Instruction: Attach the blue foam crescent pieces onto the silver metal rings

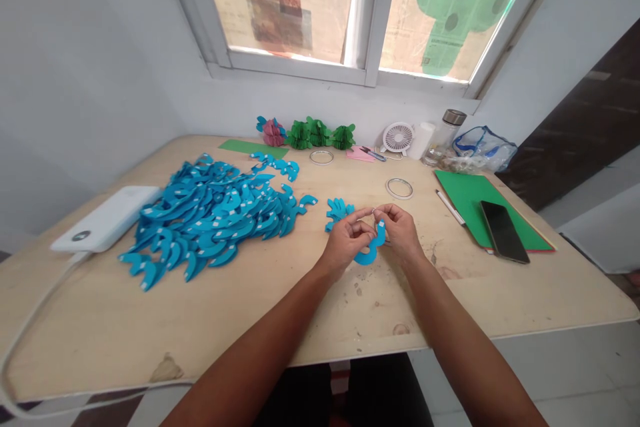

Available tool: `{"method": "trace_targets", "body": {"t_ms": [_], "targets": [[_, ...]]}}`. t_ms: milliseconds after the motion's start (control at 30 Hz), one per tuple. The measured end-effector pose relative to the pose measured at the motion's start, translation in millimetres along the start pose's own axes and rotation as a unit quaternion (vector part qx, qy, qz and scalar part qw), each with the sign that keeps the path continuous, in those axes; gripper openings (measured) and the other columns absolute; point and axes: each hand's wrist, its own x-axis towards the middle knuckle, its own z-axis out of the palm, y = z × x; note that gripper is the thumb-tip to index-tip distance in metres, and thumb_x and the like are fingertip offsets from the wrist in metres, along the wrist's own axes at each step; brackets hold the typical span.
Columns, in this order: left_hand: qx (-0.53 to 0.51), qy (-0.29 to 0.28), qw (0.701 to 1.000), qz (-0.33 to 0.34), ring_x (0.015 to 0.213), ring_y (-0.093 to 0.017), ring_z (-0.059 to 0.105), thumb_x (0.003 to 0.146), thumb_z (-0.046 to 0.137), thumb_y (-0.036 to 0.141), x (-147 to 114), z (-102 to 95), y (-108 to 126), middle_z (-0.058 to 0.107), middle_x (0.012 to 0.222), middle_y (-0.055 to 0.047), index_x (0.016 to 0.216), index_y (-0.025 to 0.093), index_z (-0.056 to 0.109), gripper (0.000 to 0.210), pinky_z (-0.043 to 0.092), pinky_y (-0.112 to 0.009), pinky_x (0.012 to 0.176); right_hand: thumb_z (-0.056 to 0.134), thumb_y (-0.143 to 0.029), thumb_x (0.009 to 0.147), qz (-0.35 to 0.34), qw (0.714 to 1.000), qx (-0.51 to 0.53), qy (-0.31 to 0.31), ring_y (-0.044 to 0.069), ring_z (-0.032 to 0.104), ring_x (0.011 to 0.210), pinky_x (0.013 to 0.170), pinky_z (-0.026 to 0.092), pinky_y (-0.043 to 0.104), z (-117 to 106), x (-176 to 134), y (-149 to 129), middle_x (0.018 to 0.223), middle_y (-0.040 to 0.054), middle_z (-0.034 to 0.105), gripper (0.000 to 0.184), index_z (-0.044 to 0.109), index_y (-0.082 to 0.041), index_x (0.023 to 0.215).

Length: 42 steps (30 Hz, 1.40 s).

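A curved blue paper cutout (367, 257) with a small white square at its upper end hangs between my two hands above the table. My left hand (345, 240) is closed with its fingers pinching the cutout. Close against it, my right hand (399, 232) has thumb and finger pressed together near the cutout's upper end; whatever lies between those fingertips is too small to name. Just behind my left hand lies a small cluster of blue paper pieces (337, 210). Further left spreads a large heap of similar blue cutouts (225, 207), many with white squares.
Tape rolls (399, 188) lie behind my hands. On the right are green sheets (465, 200), a phone (504, 230) and a white pen (450, 207). A white power bank (107, 217) with a cable lies left. Paper crafts (317, 133), scissors (373, 154), a fan (398, 139) and a bottle (445, 137) line the back.
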Motion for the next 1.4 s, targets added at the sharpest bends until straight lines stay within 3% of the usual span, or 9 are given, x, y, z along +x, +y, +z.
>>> {"method": "trace_targets", "body": {"t_ms": [233, 867, 1100, 1400], "targets": [[0.007, 0.027, 0.999, 0.033, 0.060, -0.010, 0.053, 0.061, 0.065, 0.020, 0, 0.4, 0, 0.059, 0.066, 0.001, 0.108, 0.014, 0.060, 0.048, 0.043, -0.019, 0.050, 0.067, -0.038, 0.061, -0.053, 0.998, -0.003, -0.018, 0.010, 0.043, 0.052, 0.051, 0.034, 0.023, 3, -2, -3, 0.056, -0.0045, 0.050, 0.023, 0.054, -0.019, 0.063], [0.034, 0.058, 0.997, 0.045, 0.059, -0.009, 0.053, 0.064, 0.062, 0.019, 4, -2.0, -3, 0.058, 0.065, 0.001, 0.109, 0.012, 0.060, 0.046, 0.044, -0.019, 0.049, 0.065, -0.034, 0.066, -0.079, 0.996, -0.014, -0.043, 0.010, 0.042, 0.056, 0.053, 0.034, 0.023, 4, -4, 0, 0.060, -0.0034, 0.051, 0.018, 0.055, -0.019, 0.065], [0.010, 0.163, 0.984, 0.065, 0.053, -0.008, 0.052, 0.063, 0.064, 0.019, 11, -11.7, -7, 0.059, 0.064, 0.002, 0.111, 0.013, 0.058, 0.049, 0.043, -0.018, 0.048, 0.067, -0.036, 0.065, -0.084, 0.996, -0.007, 0.002, 0.011, 0.046, 0.061, 0.060, 0.037, 0.025, 2, -3, -2, 0.063, -0.0024, 0.053, 0.021, 0.057, -0.019, 0.069], [0.009, 0.234, 0.964, 0.128, 0.055, -0.010, 0.056, 0.064, 0.065, 0.020, 15, -14.9, -9, 0.065, 0.069, -0.002, 0.113, 0.013, 0.055, 0.051, 0.045, -0.020, 0.052, 0.069, -0.036, 0.065, -0.038, 0.990, -0.043, -0.126, 0.012, 0.051, 0.065, 0.062, 0.037, 0.025, 2, -4, 4, 0.073, 0.0002, 0.060, 0.021, 0.059, -0.018, 0.069]]}}
